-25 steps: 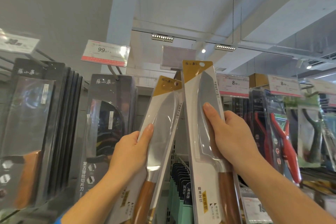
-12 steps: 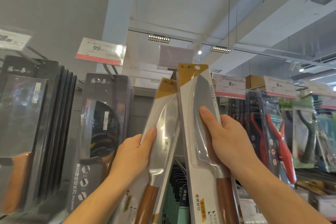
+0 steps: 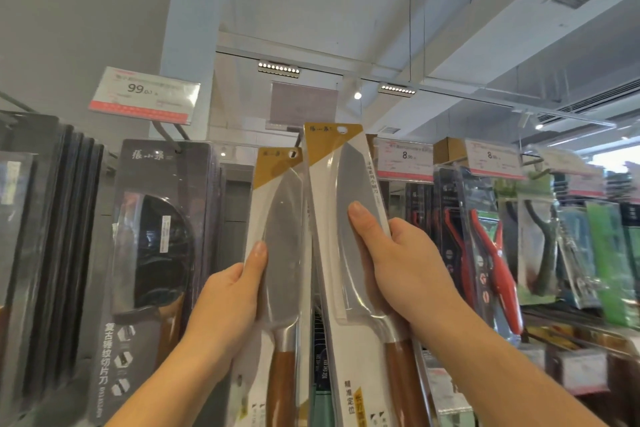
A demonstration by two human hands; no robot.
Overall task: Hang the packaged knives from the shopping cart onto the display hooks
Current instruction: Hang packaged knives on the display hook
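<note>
I hold two packaged knives upright in front of the display. My left hand (image 3: 227, 302) grips the left knife pack (image 3: 280, 218), white card with a gold top and a wooden-handled blade. My right hand (image 3: 398, 267) grips the right knife pack (image 3: 341, 177), the same kind, held higher and nearer, its thumb lying across the blade window. Each pack has a hang hole at its top. Behind them a display hook (image 3: 298, 135) sticks out under a blank label holder (image 3: 303, 102); its tip is hidden by the packs.
Dark boxed cleavers (image 3: 156, 236) hang on the left under a 99 price tag (image 3: 143, 95). Red-handled tools in clear packs (image 3: 485, 253) and green packs (image 3: 606, 260) hang on the right under 8.90 tags (image 3: 405, 158). Boxed goods sit lower between the packs.
The left pack has straightened from a rightward lean to nearly upright. Both packs sit a little lower in view as the camera tilts up.
</note>
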